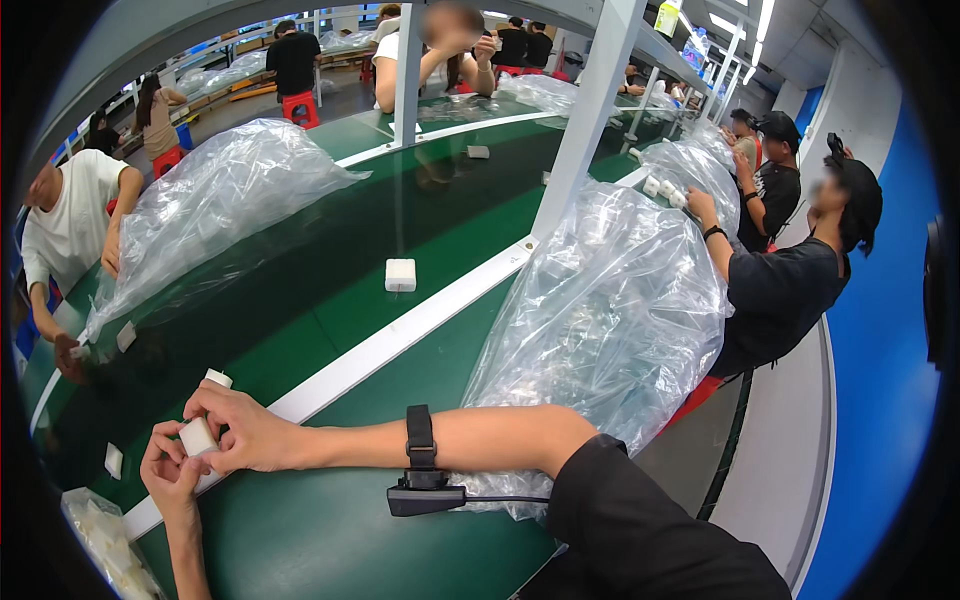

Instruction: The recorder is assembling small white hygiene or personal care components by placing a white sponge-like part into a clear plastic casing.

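Observation:
At the lower left, a small white block (198, 437) sits between the fingers of both my hands. My right hand (240, 425) reaches in from the right and pinches it at the upper side. My left hand (168, 465) comes up from below, its thumb and fingers closed at the block's left and lower sides. Just beyond my right knuckles lies a second white block (218, 378), partly covered by the hand. Further along the dark green belt (320, 260) rests another white block (400, 275). A black strap (420, 440) with a small black device circles my right forearm.
A white rail (400, 335) runs between belt and green bench (330, 540). A large clear plastic bag (610, 310) fills the right; a bag of pale pieces (105, 545) stands lower left. A white post (585, 120) rises ahead. Co-workers sit along both sides.

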